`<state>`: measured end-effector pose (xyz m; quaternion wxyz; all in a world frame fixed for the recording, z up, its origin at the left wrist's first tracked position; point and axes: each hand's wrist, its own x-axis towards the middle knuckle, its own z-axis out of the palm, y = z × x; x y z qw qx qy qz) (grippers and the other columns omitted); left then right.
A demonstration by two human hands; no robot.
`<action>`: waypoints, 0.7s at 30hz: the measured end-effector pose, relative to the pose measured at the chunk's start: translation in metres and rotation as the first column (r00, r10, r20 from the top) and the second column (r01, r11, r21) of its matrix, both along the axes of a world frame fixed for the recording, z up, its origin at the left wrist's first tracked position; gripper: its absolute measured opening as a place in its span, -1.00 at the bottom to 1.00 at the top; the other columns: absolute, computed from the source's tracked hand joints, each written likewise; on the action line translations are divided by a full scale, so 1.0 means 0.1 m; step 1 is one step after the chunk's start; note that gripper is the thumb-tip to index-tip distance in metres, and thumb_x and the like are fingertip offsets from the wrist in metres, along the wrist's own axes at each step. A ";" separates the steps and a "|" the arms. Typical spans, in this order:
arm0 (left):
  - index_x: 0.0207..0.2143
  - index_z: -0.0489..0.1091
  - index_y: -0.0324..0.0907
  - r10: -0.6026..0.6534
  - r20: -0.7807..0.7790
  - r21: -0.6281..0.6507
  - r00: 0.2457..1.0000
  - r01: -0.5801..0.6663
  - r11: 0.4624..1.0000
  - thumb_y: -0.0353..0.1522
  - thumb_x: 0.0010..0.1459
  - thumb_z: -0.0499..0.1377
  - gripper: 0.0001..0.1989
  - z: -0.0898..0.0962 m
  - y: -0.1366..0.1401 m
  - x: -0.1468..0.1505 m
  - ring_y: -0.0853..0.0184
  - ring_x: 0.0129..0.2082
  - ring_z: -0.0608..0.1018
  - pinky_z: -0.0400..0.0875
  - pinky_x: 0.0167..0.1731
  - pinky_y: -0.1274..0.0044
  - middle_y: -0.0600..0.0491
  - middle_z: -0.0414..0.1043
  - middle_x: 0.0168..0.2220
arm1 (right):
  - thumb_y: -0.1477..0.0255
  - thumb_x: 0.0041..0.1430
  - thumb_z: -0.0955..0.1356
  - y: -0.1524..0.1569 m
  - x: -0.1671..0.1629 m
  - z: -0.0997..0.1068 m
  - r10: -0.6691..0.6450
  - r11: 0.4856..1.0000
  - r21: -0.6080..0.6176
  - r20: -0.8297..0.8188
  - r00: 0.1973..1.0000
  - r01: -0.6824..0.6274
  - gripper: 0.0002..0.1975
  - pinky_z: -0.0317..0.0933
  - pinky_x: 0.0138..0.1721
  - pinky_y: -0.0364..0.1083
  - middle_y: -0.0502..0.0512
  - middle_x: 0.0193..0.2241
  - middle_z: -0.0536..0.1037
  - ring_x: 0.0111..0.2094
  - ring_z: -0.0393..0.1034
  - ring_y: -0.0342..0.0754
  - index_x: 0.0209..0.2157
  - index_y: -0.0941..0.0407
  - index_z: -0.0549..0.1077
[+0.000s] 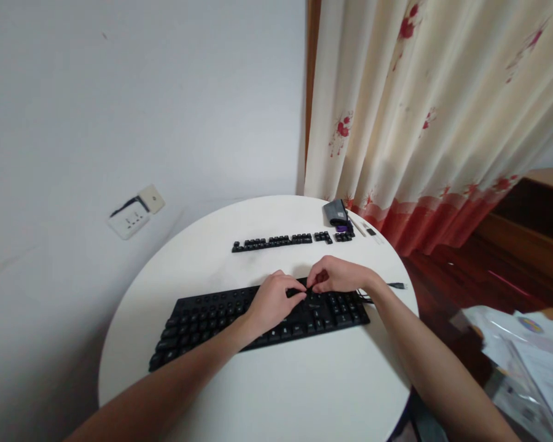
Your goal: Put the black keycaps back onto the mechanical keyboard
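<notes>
A black keyboard (pixel 299 328) lies at a slant across the round white table, many of its keys in place. Over its upper right part my left hand (pixel 273 298) bends in, thumb and forefinger curled towards each other. Just to the right, my right hand (pixel 334 274) pinches at the keyboard's back edge. Between the two sets of fingertips is a small black piece (pixel 309 289), perhaps a keycap, too small to make out well. Behind the keyboard, loose black keycaps (pixel 281 241) stand in two rows, in several groups.
A grey pouch (pixel 335 213), a purple item (pixel 343 228) and a pale stick (pixel 357 225) lie near the table's (pixel 295 393) back right edge. A cable plug (pixel 397 285) rests at the right. Beyond are a curtain (pixel 378 123), a wall socket (pixel 129 221) and plastic bags (pixel 511 344).
</notes>
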<state>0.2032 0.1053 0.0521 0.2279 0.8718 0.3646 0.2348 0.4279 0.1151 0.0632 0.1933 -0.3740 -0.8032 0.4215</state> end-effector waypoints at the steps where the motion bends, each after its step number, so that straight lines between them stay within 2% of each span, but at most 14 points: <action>1: -0.30 0.60 -0.06 -0.004 0.004 -0.002 1.000 0.004 1.000 -0.37 0.13 0.29 -0.91 -0.01 0.00 -0.01 0.26 -0.30 0.46 0.35 -0.20 0.42 0.12 0.60 -0.32 | 0.47 0.05 0.41 0.00 0.00 -0.01 -0.001 1.000 -0.013 -0.003 1.000 0.001 -0.79 0.31 -0.35 -0.16 0.04 -0.42 0.61 -0.40 0.46 -0.10 -0.24 0.17 0.60; 10: -0.30 0.59 -0.05 -0.033 0.029 0.014 0.999 0.032 0.999 -0.37 0.16 0.26 -0.90 -0.06 0.00 -0.04 0.27 -0.30 0.46 0.37 -0.20 0.42 0.13 0.60 -0.30 | 0.42 0.06 0.42 -0.03 -0.04 -0.01 -0.012 0.999 -0.048 0.016 1.000 0.013 -0.81 0.32 -0.32 -0.15 0.05 -0.39 0.62 -0.36 0.48 -0.07 -0.25 0.16 0.60; 15: -0.31 0.58 -0.07 -0.036 -0.025 0.099 0.999 0.038 0.994 -0.37 0.16 0.26 -0.92 -0.06 -0.03 -0.04 0.25 -0.29 0.45 0.36 -0.21 0.40 0.11 0.59 -0.32 | 0.44 0.05 0.42 -0.03 -0.05 0.01 -0.004 0.999 -0.043 0.047 0.999 0.006 -0.81 0.31 -0.33 -0.15 0.05 -0.39 0.62 -0.36 0.48 -0.07 -0.26 0.17 0.60; 21: -0.30 0.57 -0.09 -0.041 -0.083 0.191 0.996 0.056 0.980 -0.37 0.18 0.24 -0.92 -0.10 -0.05 -0.03 0.24 -0.25 0.45 0.34 -0.18 0.38 0.09 0.59 -0.31 | 0.48 0.06 0.41 -0.08 -0.10 0.04 -0.041 0.999 0.020 0.151 0.988 0.039 -0.83 0.27 -0.35 -0.16 0.04 -0.41 0.60 -0.39 0.46 -0.09 -0.26 0.16 0.59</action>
